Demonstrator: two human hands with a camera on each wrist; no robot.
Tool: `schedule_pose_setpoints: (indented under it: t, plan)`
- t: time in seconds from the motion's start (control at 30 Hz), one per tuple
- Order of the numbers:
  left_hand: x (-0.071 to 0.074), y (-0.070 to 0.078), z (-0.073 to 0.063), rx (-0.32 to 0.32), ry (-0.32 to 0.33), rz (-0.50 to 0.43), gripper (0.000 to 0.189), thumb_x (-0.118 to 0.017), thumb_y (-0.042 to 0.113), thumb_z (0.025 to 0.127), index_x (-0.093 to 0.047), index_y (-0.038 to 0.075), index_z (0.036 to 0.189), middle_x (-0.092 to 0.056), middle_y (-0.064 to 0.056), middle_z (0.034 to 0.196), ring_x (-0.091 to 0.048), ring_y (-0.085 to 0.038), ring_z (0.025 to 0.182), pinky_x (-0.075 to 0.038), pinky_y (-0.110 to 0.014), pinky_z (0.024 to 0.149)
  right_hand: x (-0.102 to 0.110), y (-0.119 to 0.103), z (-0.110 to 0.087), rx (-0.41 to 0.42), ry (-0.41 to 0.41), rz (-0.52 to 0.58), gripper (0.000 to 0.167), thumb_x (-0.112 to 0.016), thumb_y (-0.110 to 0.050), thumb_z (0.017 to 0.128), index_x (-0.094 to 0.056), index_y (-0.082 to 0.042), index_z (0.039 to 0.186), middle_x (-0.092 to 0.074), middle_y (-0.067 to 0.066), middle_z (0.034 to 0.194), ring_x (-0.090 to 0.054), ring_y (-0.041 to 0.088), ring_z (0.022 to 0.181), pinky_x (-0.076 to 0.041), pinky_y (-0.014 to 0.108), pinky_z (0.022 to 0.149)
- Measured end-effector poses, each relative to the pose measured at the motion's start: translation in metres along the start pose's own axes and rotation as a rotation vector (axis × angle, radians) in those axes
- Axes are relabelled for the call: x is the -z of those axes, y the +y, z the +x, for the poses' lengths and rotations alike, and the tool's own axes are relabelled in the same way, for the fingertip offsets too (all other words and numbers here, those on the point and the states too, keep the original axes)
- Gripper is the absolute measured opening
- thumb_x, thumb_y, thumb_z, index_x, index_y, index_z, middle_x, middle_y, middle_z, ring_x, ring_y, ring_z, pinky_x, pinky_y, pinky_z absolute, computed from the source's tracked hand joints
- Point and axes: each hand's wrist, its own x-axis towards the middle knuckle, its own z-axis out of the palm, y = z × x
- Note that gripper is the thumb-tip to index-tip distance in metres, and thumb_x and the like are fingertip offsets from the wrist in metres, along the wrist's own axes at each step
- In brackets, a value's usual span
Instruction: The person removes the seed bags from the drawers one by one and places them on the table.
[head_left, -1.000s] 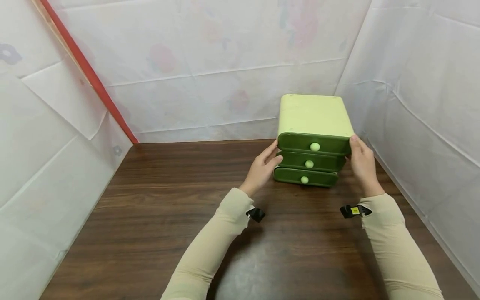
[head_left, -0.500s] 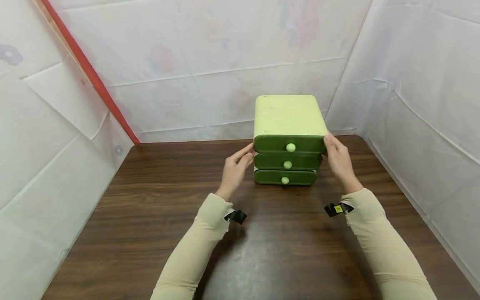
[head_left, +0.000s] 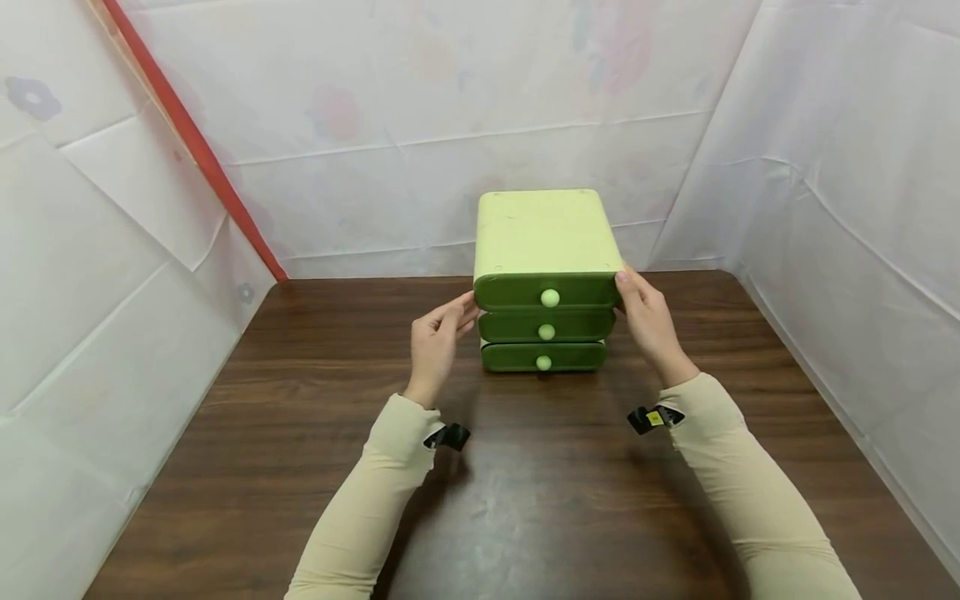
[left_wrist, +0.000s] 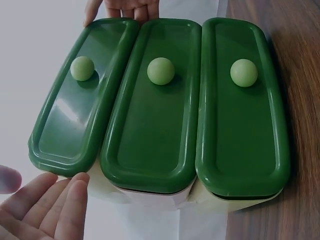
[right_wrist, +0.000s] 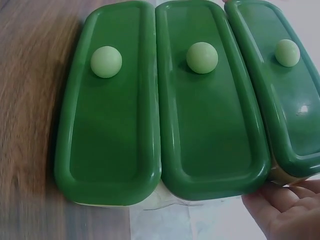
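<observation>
A small three-drawer unit [head_left: 547,229] with a pale yellow-green body stands upright on the table. Its dark green drawer fronts each bear a round light green knob [head_left: 550,297]; all three drawers are pushed in. On its left side, my left hand [head_left: 433,346] touches the edge by the top drawer with nearly straight fingers [left_wrist: 52,197], the thumb held apart. My right hand [head_left: 651,325] grips the opposite front corner, thumb at the top edge and fingers against the side. The right wrist view shows only part of that hand, low at the right.
The dark wood-grain table [head_left: 525,483] meets a white patterned sheet [head_left: 420,125] just behind the unit. More sheeting hangs along the left and right sides. A red strip [head_left: 195,142] runs down the back left corner.
The drawer unit has moved left across the table, away from the right wall, and its front has turned to face me more squarely. Both hands have travelled left with it.
</observation>
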Motion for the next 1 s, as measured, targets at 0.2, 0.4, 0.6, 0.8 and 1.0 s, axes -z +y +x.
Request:
schedule_pose_setpoints:
  t: [0.2,0.4,0.6,0.8,1.0]
  plan:
    - [0.005,0.001,-0.001,-0.019,0.077,-0.017,0.031,-0.046,0.011,0.103,-0.071,-0.001,0.116,-0.070,-0.022,0.113,-0.070,-0.032,0.103,-0.056,-0.046,0.089,-0.006,-0.003,-0.001,0.014,-0.021,0.016,0.054,-0.035,-0.046,0.106,-0.032,-0.024,0.154,-0.032,0.001,0.160,-0.035,0.023,0.144,-0.037,0.050,0.114]
    - [0.009,0.001,-0.002,-0.013,0.112,-0.035,0.030,-0.048,0.010,0.102,-0.072,-0.003,0.113,-0.070,-0.023,0.112,-0.071,-0.033,0.100,-0.057,-0.042,0.086,-0.011,-0.004,-0.002,0.006,-0.034,0.018,0.054,-0.035,-0.048,0.105,-0.032,-0.026,0.154,-0.030,-0.001,0.160,-0.035,0.023,0.145,-0.037,0.051,0.113]
    - [0.013,0.002,-0.003,-0.014,0.136,-0.034,0.030,-0.048,0.010,0.102,-0.073,-0.004,0.112,-0.071,-0.024,0.111,-0.072,-0.031,0.098,-0.060,-0.033,0.082,-0.014,-0.003,-0.003,0.001,-0.052,0.010,0.053,-0.035,-0.048,0.105,-0.030,-0.029,0.154,-0.030,-0.001,0.161,-0.036,0.023,0.144,-0.039,0.050,0.112]
    - [0.014,0.002,-0.001,-0.007,0.115,-0.021,0.032,-0.046,0.012,0.103,-0.072,-0.005,0.112,-0.070,-0.025,0.110,-0.072,-0.033,0.098,-0.059,-0.032,0.083,-0.012,-0.004,-0.003,-0.011,-0.067,0.006,0.057,-0.036,-0.050,0.104,-0.029,-0.026,0.155,-0.030,0.001,0.161,-0.036,0.023,0.144,-0.038,0.050,0.113]
    - [0.015,0.002,0.004,-0.017,0.104,0.011,0.037,-0.043,0.018,0.105,-0.072,-0.003,0.112,-0.071,-0.023,0.112,-0.070,-0.032,0.103,-0.059,-0.035,0.086,0.000,-0.011,-0.001,-0.033,-0.072,-0.027,0.058,-0.039,-0.048,0.104,-0.036,-0.016,0.153,-0.039,0.009,0.155,-0.048,0.024,0.135,-0.044,0.043,0.109]
